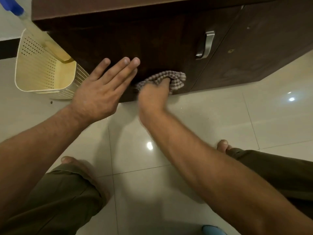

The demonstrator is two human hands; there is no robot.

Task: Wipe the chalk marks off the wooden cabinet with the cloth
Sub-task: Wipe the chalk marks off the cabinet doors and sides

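Low on the dark cabinet (pixel 152 39) door, near its bottom edge above the floor (pixel 220 116), the right hand (pixel 153 99) holds the bunched checked cloth (pixel 169 78) against the wood, while the left hand (pixel 100 92) lies open and flat on the panel beside it. Soft and light, the cloth should bunch easily in the palm; no chalk shows here. Open panel stretches up toward the handle (pixel 205 44); a basket (pixel 45 68) crowds the left.

right hand (pixel 153 97) blurred by motion, fingers buried in the checked cloth (pixel 165 78) | no chalk marks made out on the dark cabinet door (pixel 152 44) | blue-capped handle (pixel 11 5) cut off top left | blue object (pixel 212 230) cropped at bottom edge
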